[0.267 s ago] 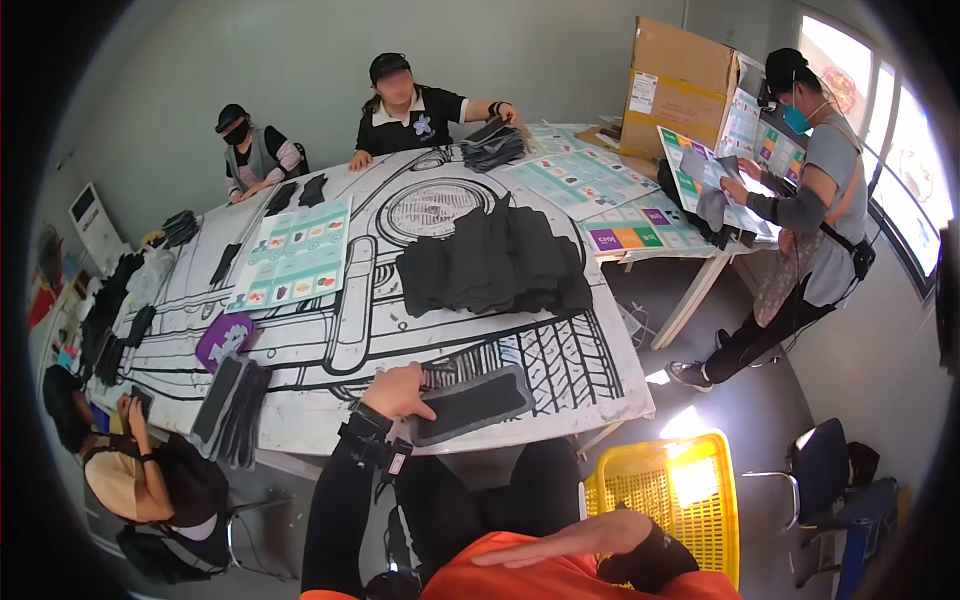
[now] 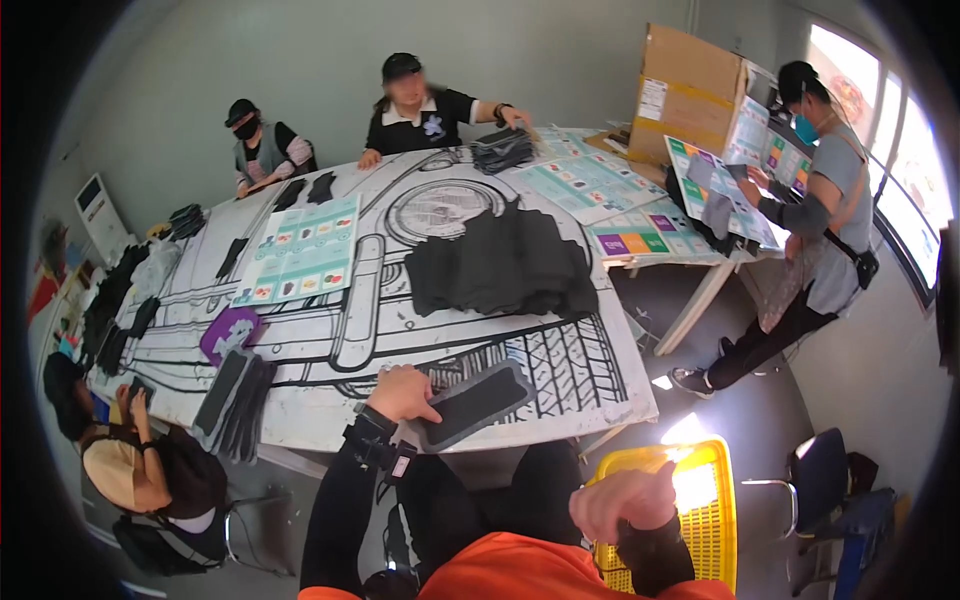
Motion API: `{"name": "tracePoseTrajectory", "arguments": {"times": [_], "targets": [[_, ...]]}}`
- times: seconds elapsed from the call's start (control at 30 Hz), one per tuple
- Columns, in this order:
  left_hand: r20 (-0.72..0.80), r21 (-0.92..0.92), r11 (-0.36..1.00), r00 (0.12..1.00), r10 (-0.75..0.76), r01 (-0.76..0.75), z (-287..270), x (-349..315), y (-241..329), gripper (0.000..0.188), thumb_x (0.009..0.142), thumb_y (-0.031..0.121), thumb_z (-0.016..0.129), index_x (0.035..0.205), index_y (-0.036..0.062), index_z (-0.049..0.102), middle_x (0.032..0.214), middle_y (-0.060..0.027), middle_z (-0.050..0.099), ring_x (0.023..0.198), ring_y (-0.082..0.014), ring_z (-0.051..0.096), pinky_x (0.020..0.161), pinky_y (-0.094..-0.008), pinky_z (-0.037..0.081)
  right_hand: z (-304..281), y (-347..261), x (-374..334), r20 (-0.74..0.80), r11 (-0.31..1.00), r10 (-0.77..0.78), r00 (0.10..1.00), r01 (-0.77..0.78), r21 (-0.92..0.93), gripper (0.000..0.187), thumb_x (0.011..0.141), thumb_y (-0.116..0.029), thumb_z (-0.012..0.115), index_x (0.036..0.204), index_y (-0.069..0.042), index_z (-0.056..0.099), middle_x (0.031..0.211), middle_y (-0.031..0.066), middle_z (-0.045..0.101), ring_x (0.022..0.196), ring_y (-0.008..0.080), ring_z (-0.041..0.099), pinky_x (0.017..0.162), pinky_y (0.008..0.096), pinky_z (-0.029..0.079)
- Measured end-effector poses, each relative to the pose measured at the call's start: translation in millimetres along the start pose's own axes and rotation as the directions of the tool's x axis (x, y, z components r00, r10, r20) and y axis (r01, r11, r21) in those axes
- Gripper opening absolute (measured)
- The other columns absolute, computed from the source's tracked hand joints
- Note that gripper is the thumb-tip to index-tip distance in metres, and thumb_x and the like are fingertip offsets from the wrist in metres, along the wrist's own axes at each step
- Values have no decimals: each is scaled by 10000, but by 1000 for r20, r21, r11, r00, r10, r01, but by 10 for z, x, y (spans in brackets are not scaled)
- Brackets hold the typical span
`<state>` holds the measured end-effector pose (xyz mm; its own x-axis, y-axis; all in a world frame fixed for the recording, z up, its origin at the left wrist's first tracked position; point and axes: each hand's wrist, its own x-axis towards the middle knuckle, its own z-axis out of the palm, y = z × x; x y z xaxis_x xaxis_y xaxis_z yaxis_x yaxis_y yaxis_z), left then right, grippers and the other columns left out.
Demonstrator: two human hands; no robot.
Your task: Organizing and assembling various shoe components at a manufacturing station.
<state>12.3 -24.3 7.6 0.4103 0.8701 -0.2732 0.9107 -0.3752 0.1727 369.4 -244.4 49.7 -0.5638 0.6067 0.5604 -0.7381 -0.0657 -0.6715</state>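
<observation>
My left hand (image 2: 402, 393) is at the table's near edge, closed on the left end of a flat black fabric piece with a grey border (image 2: 478, 402). Its thumb presses on top; the other fingertips are partly hidden. The piece lies slightly slanted over the table's drawing. My right hand (image 2: 625, 502) hangs off the table above a yellow plastic basket (image 2: 728, 530), its fingers blurred, and nothing shows in it. Beyond the fabric piece rises a large heap of black fabric pieces (image 2: 500, 262).
Left of me, a stack of grey-edged pieces (image 2: 232, 405) overhangs the table edge beside a purple item (image 2: 228, 335). Printed sheets (image 2: 300, 248) lie on the white table (image 2: 330, 432). Several people work around it; one stands by a cardboard box (image 2: 685, 95). A chair (image 2: 820, 465) stands right.
My right hand has risen from in front of my body toward the basket and turned. The fabric piece has tilted, its right end going farther from me, with my left hand still on it.
</observation>
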Motion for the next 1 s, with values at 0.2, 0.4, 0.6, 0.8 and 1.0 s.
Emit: {"name": "tracePoseTrajectory", "arguments": {"times": [0.2, 0.4, 0.6, 0.8, 1.0], "targets": [[-149, -273, 953, 984, 95, -133, 185, -236, -199, 459, 719, 362, 871, 1003, 68, 664, 799, -121, 687, 837, -344, 684, 753, -443, 522, -296, 380, -262, -309, 883, 359, 881, -428, -194, 1160, 919, -877, 87, 934, 93, 722, 873, 227, 661, 726, 266, 627, 690, 337, 485], [-401, -295, 955, 902, -160, 38, 207, -740, -398, 623, 755, 395, 856, 1150, -31, 630, 1029, -211, 712, 980, -381, 685, 846, -433, 546, -456, 796, 20, -517, 895, 251, 818, -400, -198, 946, 1052, -707, 201, 1040, 100, 696, 908, 187, 685, 813, 274, 664, 839, 370, 515], [-544, -469, 883, 790, -281, -8, 403, -1126, 302, 576, 842, 499, 795, 1009, -24, 620, 917, -197, 689, 867, -419, 661, 740, -490, 539, -569, 1106, 251, -635, 618, 586, 503, -784, -51, 547, 1119, -402, 411, 1176, 64, 691, 1026, 145, 751, 941, 207, 728, 806, 305, 553], [15, -698, 585, 826, -564, 413, 953, -1607, 382, 464, 975, 458, 704, 1035, -2, 688, 916, -135, 733, 877, -257, 725, 753, -358, 562, -273, 1077, 203, -591, 534, 485, 644, -754, -383, 536, 1098, -410, 470, 1339, 51, 600, 1126, 154, 732, 969, 210, 721, 839, 320, 559], [115, -920, -391, 966, -233, 15, 1220, -1423, 539, 339, 1077, 291, 558, 1281, 26, 611, 1194, -103, 719, 1082, -234, 709, 915, -368, 568, 463, 911, 588, -724, 420, 689, 44, 790, 447, 689, 985, -501, 626, 1379, 61, 564, 1402, 220, 579, 1290, 354, 569, 1129, 489, 406]]}}
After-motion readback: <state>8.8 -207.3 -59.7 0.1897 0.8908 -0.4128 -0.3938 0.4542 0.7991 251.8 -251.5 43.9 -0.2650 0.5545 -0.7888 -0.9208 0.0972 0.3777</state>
